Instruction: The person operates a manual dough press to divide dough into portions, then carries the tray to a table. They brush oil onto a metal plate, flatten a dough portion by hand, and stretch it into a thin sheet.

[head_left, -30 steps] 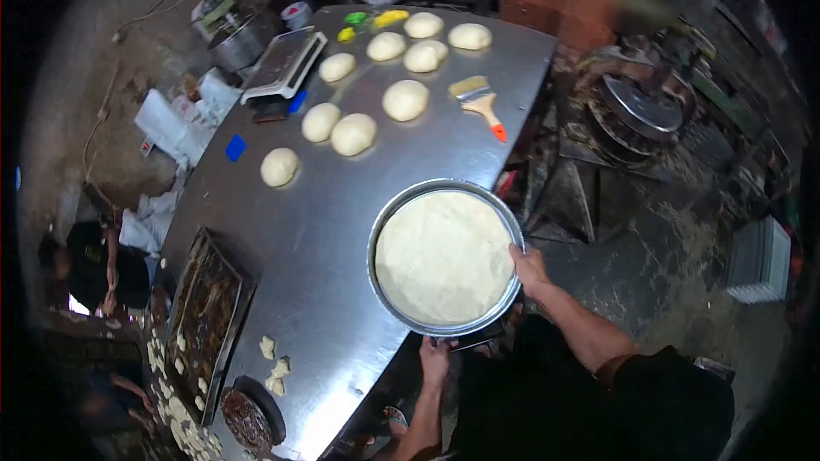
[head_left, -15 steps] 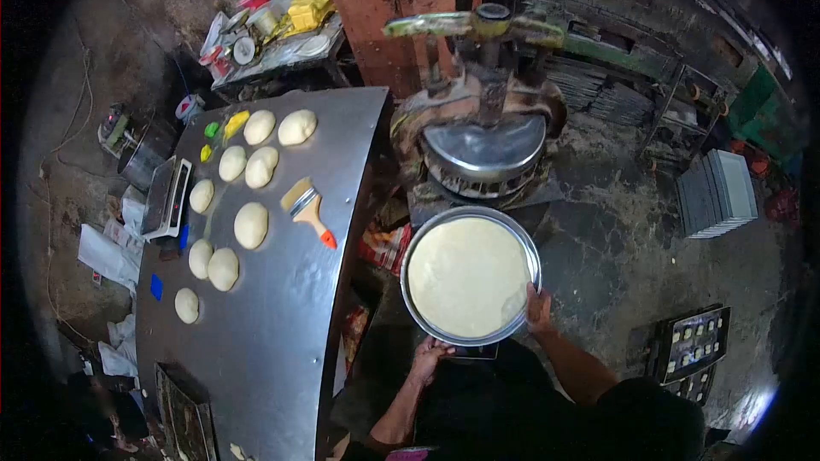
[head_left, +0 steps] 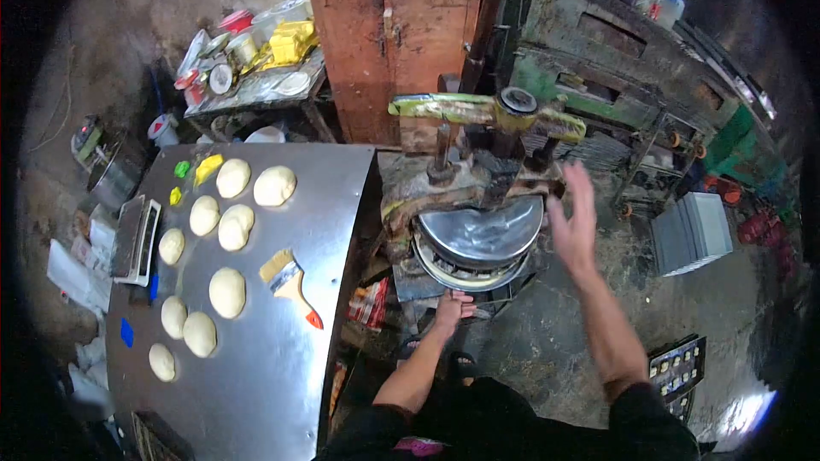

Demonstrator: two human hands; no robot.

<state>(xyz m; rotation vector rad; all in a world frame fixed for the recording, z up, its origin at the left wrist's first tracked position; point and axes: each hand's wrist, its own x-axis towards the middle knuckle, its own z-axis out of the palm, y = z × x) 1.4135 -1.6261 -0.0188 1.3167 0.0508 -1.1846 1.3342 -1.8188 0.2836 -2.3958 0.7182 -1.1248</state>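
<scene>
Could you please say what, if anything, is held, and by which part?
The right hand holds nothing; whether the left hand grips the pan rim is unclear.

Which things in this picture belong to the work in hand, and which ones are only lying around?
Apparently in the job:
round pan, in the press
left hand, near its rim
right hand

Apparently just lying about:
brush
scale
stacked trays

Shiny metal surface [head_left: 265, 384], loaded.
Nine dough balls [head_left: 227, 292], 8 to 1 o'clock; brush [head_left: 291, 285], 3 o'clock; scale [head_left: 134, 239], 10 o'clock; yellow piece [head_left: 207, 169], 11 o'clock.
</scene>
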